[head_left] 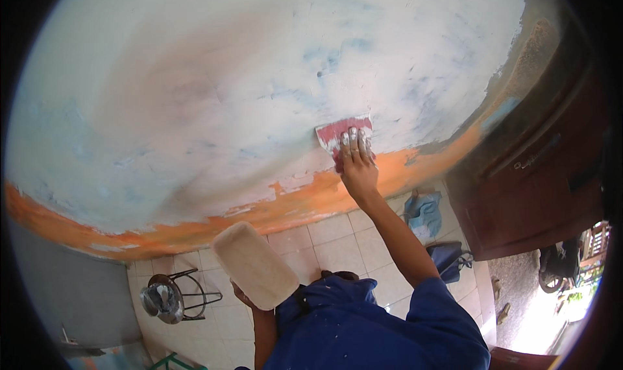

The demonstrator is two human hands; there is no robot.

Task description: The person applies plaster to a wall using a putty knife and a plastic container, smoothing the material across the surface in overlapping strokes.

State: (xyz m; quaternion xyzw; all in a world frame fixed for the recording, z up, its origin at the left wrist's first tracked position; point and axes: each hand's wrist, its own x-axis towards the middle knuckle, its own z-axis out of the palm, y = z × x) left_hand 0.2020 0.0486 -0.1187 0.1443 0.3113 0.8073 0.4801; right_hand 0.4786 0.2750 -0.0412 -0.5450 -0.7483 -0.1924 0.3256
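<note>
My right hand [359,172] is stretched up to the wall, its fingers whitened with putty and pressed over a red putty scraper [329,134]. The scraper's broad edge lies against the white-coated wall [259,104], just above an orange strip [305,204]. Lower down, my left hand [243,295] grips the side of a pale beige rectangular tray [256,266] with rounded corners, held tilted in front of my body. Most of the left fingers are hidden beneath it.
A round stool [192,295] with a grey, smeared container [158,300] on it stands at the lower left. Blue cloth [423,213] and a dark bag [446,260] lie on the tiled floor [334,240] by the wall. At right is a dark red door [519,195].
</note>
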